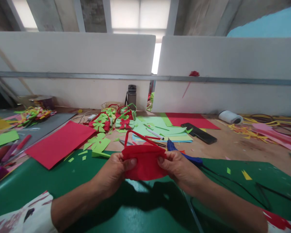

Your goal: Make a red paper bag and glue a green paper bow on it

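Note:
Between my two hands is a small red felt bag (145, 161) with a thin red handle looping up from its top edge. My left hand (120, 166) pinches its left side, thumb on the near face. On the opposite side, my right hand (172, 163) grips it in the same way. The bag is held above the green mat (135, 213), where the hands cast shadows. Just behind my right hand lies a blue glue gun (194, 160) with a dark cord. The fingers behind the bag are hidden.
A red felt sheet (63, 142) and green flower cutouts (98, 144) lie to the left. Several finished-looking red and green bags (124, 121) stand behind, near a dark bottle (132, 97). Farther right are pale green sheets (169, 129), a phone (200, 132) and a white roll (230, 117).

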### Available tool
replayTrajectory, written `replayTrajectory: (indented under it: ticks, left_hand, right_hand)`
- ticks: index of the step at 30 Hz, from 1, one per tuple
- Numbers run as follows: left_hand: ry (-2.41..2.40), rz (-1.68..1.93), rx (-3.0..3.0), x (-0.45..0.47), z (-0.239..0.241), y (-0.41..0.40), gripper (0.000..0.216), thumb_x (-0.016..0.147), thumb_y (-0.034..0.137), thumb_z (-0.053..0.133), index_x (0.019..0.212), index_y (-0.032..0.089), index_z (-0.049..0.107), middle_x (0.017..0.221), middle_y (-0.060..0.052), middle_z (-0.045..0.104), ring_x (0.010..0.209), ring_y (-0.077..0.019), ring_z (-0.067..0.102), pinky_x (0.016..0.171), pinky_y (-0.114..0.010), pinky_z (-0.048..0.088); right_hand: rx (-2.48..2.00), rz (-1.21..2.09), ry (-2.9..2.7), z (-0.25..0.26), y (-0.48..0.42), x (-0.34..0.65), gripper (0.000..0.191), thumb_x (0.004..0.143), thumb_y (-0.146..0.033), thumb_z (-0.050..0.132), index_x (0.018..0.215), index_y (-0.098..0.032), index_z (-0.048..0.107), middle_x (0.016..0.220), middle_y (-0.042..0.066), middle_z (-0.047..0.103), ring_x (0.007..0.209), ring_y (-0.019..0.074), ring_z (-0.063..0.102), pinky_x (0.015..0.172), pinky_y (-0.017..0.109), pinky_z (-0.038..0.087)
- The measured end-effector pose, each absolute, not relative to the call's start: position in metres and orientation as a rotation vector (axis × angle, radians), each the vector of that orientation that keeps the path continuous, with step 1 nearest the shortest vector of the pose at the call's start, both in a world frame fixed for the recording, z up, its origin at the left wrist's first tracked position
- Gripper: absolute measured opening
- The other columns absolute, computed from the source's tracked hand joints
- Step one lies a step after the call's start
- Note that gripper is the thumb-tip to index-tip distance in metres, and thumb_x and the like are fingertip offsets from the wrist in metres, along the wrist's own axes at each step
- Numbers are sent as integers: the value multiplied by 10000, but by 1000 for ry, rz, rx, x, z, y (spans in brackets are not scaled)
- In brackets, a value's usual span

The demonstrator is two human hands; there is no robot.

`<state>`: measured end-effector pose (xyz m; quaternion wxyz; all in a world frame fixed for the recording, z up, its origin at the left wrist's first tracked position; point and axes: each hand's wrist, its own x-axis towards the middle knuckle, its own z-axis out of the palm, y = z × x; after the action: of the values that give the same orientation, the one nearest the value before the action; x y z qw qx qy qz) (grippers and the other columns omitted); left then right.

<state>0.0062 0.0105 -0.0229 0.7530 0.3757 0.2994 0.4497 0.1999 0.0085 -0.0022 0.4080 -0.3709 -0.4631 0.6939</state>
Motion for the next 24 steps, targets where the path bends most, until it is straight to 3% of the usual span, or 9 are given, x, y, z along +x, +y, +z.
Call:
replayTrajectory:
  ticks: [3, 10, 19, 24]
  left_hand:
    - [656, 954, 858, 1, -27, 14, 315, 701, 347, 745, 899, 107, 702, 742, -93, 701, 612, -162, 629, 549, -256, 512]
    - [664, 892, 946, -2, -27, 17, 367, 822, 389, 610, 1046, 104, 667, 919, -143, 706, 778, -202, 650, 654, -307, 536]
    - [725, 981, 959, 2, -25, 18, 381, 782, 403, 643, 962, 70, 683, 793, -135, 723, 682, -216, 671, 608, -278, 504]
    - [870, 881, 1167, -1, -22, 16, 317, 764, 371, 662, 924, 98, 681, 774, -110, 724, 642, -200, 684, 583, -256, 504]
  right_hand:
    - [-992, 1683, -1198, -2, 11, 204, 365, 634, -444, 784, 836, -143, 744, 760, 69, 727, 679, 169, 655, 660, 288, 504]
    - [-942, 1549, -1321, 0, 15, 209, 331, 740, -478, 688, 934, -213, 738, 864, 54, 730, 785, 201, 659, 807, 364, 494]
    - [-970, 1445, -1347, -2, 15, 205, 415, 725, -560, 660, 852, -172, 738, 739, 50, 702, 670, 182, 618, 666, 316, 494]
    - [-1024, 1321, -1380, -7, 14, 205, 484, 748, -598, 607, 889, -151, 730, 744, 58, 702, 697, 210, 627, 678, 337, 496]
